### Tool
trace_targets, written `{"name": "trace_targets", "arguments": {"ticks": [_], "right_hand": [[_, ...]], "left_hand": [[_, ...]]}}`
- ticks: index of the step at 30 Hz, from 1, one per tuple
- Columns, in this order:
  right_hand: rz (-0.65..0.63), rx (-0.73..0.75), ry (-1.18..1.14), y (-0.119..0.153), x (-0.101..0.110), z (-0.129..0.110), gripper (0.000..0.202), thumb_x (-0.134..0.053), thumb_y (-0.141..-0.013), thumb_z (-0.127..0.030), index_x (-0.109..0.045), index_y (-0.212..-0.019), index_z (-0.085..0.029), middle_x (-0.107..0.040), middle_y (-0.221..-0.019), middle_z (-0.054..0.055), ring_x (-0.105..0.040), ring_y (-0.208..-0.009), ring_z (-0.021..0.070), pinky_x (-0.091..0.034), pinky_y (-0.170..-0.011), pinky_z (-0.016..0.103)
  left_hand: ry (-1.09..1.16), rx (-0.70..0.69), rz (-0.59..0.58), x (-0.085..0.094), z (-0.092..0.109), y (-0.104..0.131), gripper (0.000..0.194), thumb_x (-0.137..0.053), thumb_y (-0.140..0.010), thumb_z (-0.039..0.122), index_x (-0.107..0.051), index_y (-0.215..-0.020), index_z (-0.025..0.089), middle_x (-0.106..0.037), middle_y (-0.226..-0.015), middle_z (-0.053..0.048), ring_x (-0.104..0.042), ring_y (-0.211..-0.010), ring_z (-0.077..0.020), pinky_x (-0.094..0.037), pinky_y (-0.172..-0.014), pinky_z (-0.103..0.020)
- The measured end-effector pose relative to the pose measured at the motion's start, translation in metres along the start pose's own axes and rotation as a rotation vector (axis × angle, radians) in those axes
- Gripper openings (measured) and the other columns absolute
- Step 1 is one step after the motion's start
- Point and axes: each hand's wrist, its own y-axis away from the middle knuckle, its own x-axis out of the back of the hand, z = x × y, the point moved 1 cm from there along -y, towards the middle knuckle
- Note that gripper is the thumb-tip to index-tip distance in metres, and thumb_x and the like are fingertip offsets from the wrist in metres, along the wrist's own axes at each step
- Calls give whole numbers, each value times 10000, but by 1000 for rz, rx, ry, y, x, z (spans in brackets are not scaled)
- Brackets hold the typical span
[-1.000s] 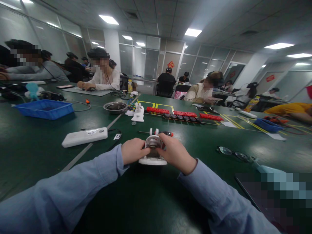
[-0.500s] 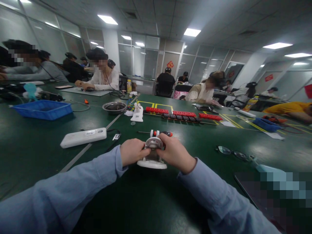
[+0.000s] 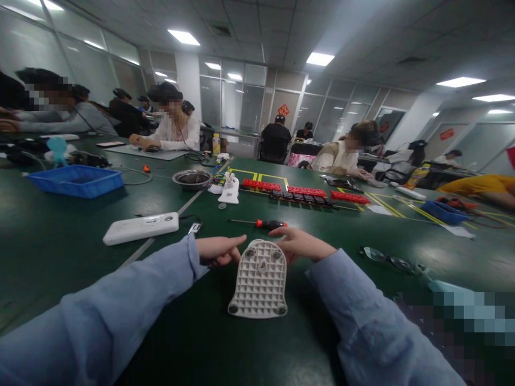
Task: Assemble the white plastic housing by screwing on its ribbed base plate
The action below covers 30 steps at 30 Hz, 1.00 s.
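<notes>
A white plastic part shows its gridded underside, with dark round pads near its corners. My right hand is at its upper right edge, fingers curled around behind it. My left hand is beside its upper left edge, thumb stretched out and the other fingers bent; whether the fingertips touch the part is unclear. Just beyond the part lies a screwdriver with a red and black handle, its shaft pointing left.
Around the table are a white power strip, blue tray, metal bowl, small white part, red strips and glasses. Other people sit at tables beyond.
The white part has tipped so that its gridded underside faces the camera. My left hand has loosened from it, thumb now stretched out. The screwdriver handle is now uncovered.
</notes>
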Motion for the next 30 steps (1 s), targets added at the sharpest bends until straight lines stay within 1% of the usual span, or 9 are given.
{"name": "trace_targets", "arguments": {"ticks": [2, 5, 7, 10, 16, 20, 25, 27, 30], "right_hand": [[293, -6, 163, -12, 8, 10, 288, -400, -796, -280, -483, -1036, -143, -614, -696, 51, -570, -569, 135, -464, -538, 279], [556, 46, 313, -35, 4, 19, 253, -352, -804, -234, -508, -963, -115, -581, -891, 121, -539, -829, 199, -415, -740, 364], [600, 136, 393, -50, -6, 21, 222, -421, -771, -241, -527, -935, -135, -550, -986, 116, -467, -970, 218, -343, -850, 367], [575, 265, 481, -70, -17, 24, 225, -528, -700, -223, -542, -919, -174, -560, -972, 84, -443, -992, 213, -294, -893, 340], [642, 322, 484, -90, -14, 41, 235, -513, -690, -148, -497, -922, -181, -571, -797, 66, -508, -773, 197, -380, -706, 305], [825, 345, 377, -88, -11, 43, 119, -390, -770, -162, -454, -869, -171, -527, -843, 71, -495, -781, 171, -398, -697, 290], [1039, 426, 226, -61, -4, 23, 219, -264, -831, -230, -440, -941, -162, -451, -1001, 109, -468, -951, 161, -370, -841, 315], [1084, 491, 11, -44, 5, 8, 274, -245, -839, -265, -409, -1046, -190, -451, -1027, 95, -515, -900, 148, -404, -806, 312], [1061, 606, -532, -12, 26, -21, 330, -241, -823, -290, -327, -1139, -254, -505, -1003, 60, -575, -794, 145, -466, -664, 305]], "left_hand": [[317, 11, -4, 13, 6, -4, 176, -471, -734, 254, -568, -688, 114, -274, -356, 71, -198, -279, -53, -134, -275, -156], [652, -259, 164, 23, 8, -16, 139, -382, -664, 55, -486, -695, 143, -247, -423, 76, -253, -315, -59, -194, -293, -143], [682, -337, 224, 24, 3, -26, 229, -342, -568, -46, -422, -643, 155, -265, -447, 68, -302, -340, -57, -234, -313, -136], [699, -383, 246, 23, -6, -36, 312, -291, -475, -132, -352, -581, 154, -334, -487, 49, -392, -397, -54, -331, -377, -141], [706, -370, 334, 23, -8, -39, 303, -305, -636, -136, -420, -628, 144, -485, -600, 5, -559, -580, -88, -490, -600, -245], [683, -363, 374, 20, -7, -39, 250, -337, -729, -73, -477, -710, 133, -568, -731, -48, -605, -727, -131, -503, -665, -274], [575, -398, 343, 14, -7, -35, 186, -439, -760, 13, -512, -885, 129, -614, -844, -97, -616, -746, -146, -504, -633, -244], [487, -402, 348, 12, -8, -32, 193, -486, -752, 48, -488, -921, 141, -622, -841, -91, -619, -700, -140, -502, -589, -239], [418, -403, 393, 10, -6, -26, 70, -518, -750, 106, -489, -810, 126, -622, -758, -64, -597, -583, -104, -477, -501, -199]]}}
